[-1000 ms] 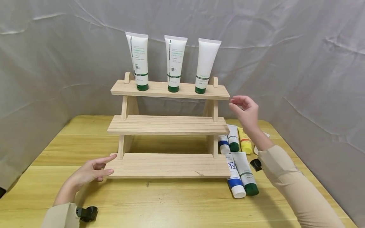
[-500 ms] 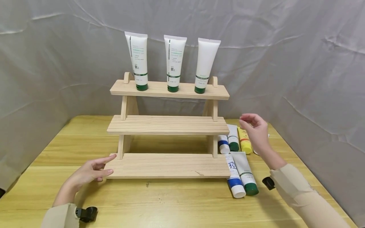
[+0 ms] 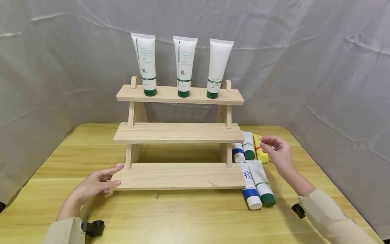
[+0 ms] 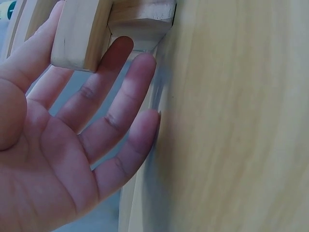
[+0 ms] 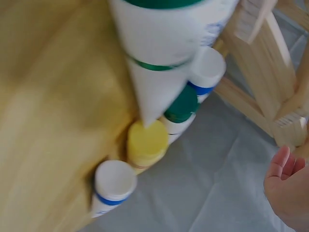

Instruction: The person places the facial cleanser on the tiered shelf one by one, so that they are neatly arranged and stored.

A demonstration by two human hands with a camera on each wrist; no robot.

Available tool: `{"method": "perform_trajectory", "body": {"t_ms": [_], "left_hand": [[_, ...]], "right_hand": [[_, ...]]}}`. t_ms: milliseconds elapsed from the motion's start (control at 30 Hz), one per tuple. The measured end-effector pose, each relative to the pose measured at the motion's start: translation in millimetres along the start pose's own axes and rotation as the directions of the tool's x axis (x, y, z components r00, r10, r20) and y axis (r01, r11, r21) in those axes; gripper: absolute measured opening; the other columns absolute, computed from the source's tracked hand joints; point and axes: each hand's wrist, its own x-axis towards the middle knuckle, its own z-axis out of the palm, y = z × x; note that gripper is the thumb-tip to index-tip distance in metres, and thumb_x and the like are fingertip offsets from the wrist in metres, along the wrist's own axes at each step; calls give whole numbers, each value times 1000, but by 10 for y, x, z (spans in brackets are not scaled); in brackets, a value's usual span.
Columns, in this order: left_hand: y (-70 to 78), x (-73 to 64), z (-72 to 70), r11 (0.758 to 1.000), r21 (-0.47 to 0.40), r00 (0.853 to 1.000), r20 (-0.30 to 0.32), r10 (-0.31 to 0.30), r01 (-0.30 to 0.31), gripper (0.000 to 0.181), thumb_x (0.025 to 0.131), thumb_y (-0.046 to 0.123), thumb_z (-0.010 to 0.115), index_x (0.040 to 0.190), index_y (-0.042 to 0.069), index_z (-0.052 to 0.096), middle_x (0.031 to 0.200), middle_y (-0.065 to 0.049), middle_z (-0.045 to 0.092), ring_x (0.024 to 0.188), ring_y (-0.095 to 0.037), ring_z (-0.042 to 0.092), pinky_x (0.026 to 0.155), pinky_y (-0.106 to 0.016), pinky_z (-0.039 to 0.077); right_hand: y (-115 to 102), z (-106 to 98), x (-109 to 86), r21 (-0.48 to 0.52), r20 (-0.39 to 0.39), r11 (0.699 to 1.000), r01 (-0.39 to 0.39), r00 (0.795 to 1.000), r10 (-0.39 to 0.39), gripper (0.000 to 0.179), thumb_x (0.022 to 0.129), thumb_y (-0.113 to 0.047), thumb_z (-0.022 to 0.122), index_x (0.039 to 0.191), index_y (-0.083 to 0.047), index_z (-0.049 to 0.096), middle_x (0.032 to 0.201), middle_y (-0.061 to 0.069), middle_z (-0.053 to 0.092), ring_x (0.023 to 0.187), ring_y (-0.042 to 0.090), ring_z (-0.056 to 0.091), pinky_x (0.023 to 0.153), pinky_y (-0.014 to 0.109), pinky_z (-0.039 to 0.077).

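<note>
A three-tier wooden display stand stands on the table. My left hand holds the left end of its bottom shelf; the left wrist view shows the thumb on one side of the board and the fingers reaching past the other. Loosely curled and holding nothing, my right hand hovers at the right, its fingertips overlapping a yellow tube in the head view. In the right wrist view this hand appears apart from the yellow-capped tube. Beside the yellow tube lies a white tube with a green cap.
Three white tubes with green caps stand on the top shelf. Right of the stand lie a blue-banded white tube and a green-capped tube. Another blue-banded tube lies behind them. Grey cloth surrounds the wooden table.
My right hand has come down and to the right from beside the top shelf to the tubes at the table's right. The left hand has stayed at the bottom shelf.
</note>
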Motion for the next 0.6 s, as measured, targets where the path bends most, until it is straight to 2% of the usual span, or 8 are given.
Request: {"method": "perform_trajectory", "body": {"t_ms": [100, 133, 167, 267, 300, 367, 433, 600], "left_hand": [[3, 0, -5, 1000, 5, 1000, 0, 3, -3, 59, 84, 17, 63, 135, 5, 36, 126, -24, 36, 53, -8, 38, 53, -24, 42], [5, 2, -6, 1000, 9, 1000, 1, 1, -1, 59, 84, 17, 63, 135, 4, 36, 120, -22, 40, 54, -8, 38, 53, -24, 41], [8, 3, -6, 1000, 14, 1000, 0, 1, -1, 60, 84, 17, 63, 135, 4, 35, 118, -21, 41, 54, -8, 38, 54, -24, 42], [19, 7, -11, 1000, 16, 1000, 4, -3, 3, 61, 85, 18, 62, 136, 3, 33, 113, -17, 42, 55, -9, 38, 54, -24, 41], [21, 8, -13, 1000, 17, 1000, 6, -5, 5, 61, 85, 18, 62, 136, 3, 33, 111, -16, 42, 55, -9, 38, 54, -24, 41], [23, 8, -13, 1000, 11, 1000, 7, -7, 7, 60, 85, 18, 62, 136, 3, 34, 117, -17, 41, 54, -9, 38, 54, -24, 41], [24, 9, -15, 1000, 11, 1000, 13, -11, 11, 60, 85, 18, 62, 136, 3, 33, 111, -17, 43, 54, -9, 37, 54, -24, 41], [29, 8, -21, 1000, 4, 1000, 26, -12, 12, 59, 85, 18, 62, 136, 6, 35, 92, -8, 45, 54, -8, 38, 54, -24, 41]], "right_hand": [[-173, -33, -157, -4, 43, 996, -84, 996, 84, 25, 84, -19, 64, 105, -6, 61, 101, 9, 58, 82, 19, 56, 66, 21, 49], [30, -76, -164, 2, 48, 997, -75, 996, 75, 25, 83, -22, 65, 104, -10, 62, 101, 8, 58, 83, 18, 56, 65, 22, 49], [-15, -88, -209, 30, 61, 996, -86, 995, 84, 23, 83, -18, 65, 103, -7, 62, 100, 9, 58, 82, 17, 56, 64, 22, 49], [-328, -102, -356, 86, 118, 988, -129, 986, 118, 18, 83, -10, 65, 99, -3, 62, 93, 8, 60, 79, 13, 58, 62, 21, 49], [-311, -109, -385, 73, 112, 989, -131, 986, 123, 19, 82, -10, 66, 99, -3, 62, 92, 7, 61, 77, 11, 58, 59, 21, 49], [-585, -101, -490, 86, 145, 981, -175, 976, 161, 20, 82, -8, 65, 98, 2, 60, 89, 4, 61, 75, 10, 58, 59, 21, 49], [-810, -96, -581, 59, 181, 979, -196, 966, 182, 23, 83, -9, 63, 99, 6, 57, 89, 3, 61, 74, 8, 56, 60, 21, 49], [-926, -123, -722, -10, 199, 978, -208, 958, 205, 22, 84, -8, 61, 99, 8, 57, 88, 3, 60, 74, 5, 55, 61, 23, 49]]}}
